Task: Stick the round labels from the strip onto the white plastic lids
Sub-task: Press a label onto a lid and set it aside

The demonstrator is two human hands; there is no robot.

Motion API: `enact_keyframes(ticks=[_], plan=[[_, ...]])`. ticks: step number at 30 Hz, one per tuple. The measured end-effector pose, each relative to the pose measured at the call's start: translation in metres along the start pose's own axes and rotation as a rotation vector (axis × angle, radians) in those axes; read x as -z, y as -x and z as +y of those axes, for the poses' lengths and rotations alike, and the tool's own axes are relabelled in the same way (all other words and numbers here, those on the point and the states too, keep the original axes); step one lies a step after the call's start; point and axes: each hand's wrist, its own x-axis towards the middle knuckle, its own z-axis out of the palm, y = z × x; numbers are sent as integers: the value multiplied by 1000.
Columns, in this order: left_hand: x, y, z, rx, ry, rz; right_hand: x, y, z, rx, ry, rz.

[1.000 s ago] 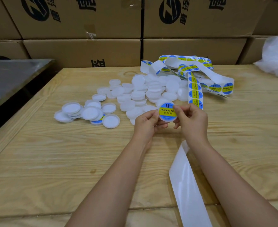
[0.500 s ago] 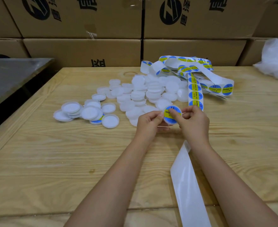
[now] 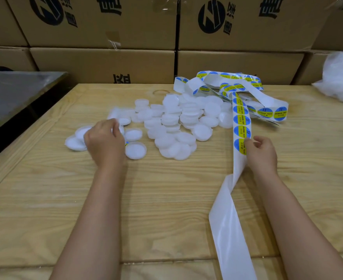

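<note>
Both hands were pressing on one lid together; now the left hand is over the small pile of lids on the worktop (I cannot tell if its bent fingers hold one). The right hand pinches the strip at its lowest label, likely the one to peel next.

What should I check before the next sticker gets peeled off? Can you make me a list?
1. Right hand pinches the label strip: ok.
2. A next label sits right at that hand's fingertips, with more above it: ok.
3. Plain white lids lie piled on the table: ok.
4. Left hand free to take a lid: cannot tell; it lies over the left group of lids and hides its own fingertips.
5. Empty backing trails toward the person, apart from the lids: ok.
</note>
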Motion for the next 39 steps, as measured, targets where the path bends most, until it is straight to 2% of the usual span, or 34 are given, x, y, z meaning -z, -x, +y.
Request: enact_keyframes(ticks=[2, 4, 7, 10, 13, 17, 19, 22, 26, 30, 33, 39], plan=[[0, -4, -14, 7, -223, -49, -2, 2, 3, -18, 25, -34], [0, -6, -21, 67, -343, -110, -4, 2, 3, -26, 4, -36], [-1, -4, -22, 126, -384, -163, -3, 1, 1, -72, -89, -41], [0, -3, -18, 115, -374, -139, -1, 2, -1, -100, -198, -64], [0, -3, -11, 24, -282, -81, 2, 3, -3, -123, -311, -98], [-9, 11, 27, -275, 10, -50, 4, 5, -7, -80, -381, -185], [-17, 29, 52, -374, 169, -129, 3, 7, -9, -40, -389, -252], [-29, 61, 81, -470, 318, -355, 1, 10, -11, -10, -352, -355], [-43, 91, 101, -503, 379, -590, 1, 15, -13, 23, -283, -466], [-50, 97, 106, -515, 369, -717, -3, 21, -17, 83, -267, -529], [-51, 97, 105, -496, 348, -734, -5, 25, -20, 76, -279, -563], [-46, 96, 105, -437, 398, -640, -5, 26, -22, 70, -275, -540]])
